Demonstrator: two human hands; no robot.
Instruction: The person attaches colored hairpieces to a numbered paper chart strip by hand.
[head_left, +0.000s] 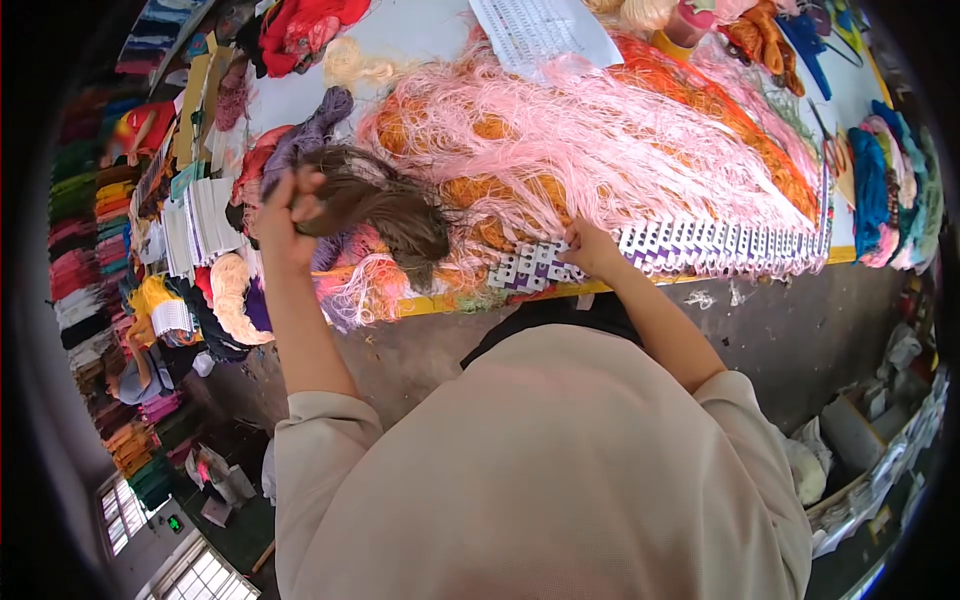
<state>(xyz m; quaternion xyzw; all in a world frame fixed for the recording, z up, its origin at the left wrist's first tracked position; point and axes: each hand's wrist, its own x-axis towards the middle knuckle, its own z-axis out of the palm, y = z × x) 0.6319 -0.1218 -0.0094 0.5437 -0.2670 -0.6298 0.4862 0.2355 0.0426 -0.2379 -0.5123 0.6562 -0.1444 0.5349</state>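
My left hand (pixel 288 218) is raised over the left part of the table, its fingers closed on one end of a dark brown skein of thread (pixel 385 208). The rest of the skein hangs to the right, loose and fluffy. At the table's near edge, my right hand (pixel 592 250) pinches a white thread card (pixel 545 264) with punched holes and purple marks. More such cards stand in a long overlapping row (pixel 720 243) to the right. Pale pink threads (pixel 600 150) run from the row across the table, over orange ones (pixel 480 190).
A purple skein (pixel 308 135) lies beyond my left hand. Printed paper (pixel 545 35) and a thread cone (pixel 688 25) sit at the back. White card stacks (pixel 205 220) stand left, scissors (pixel 832 145) right. Another person (pixel 140 375) is at far left.
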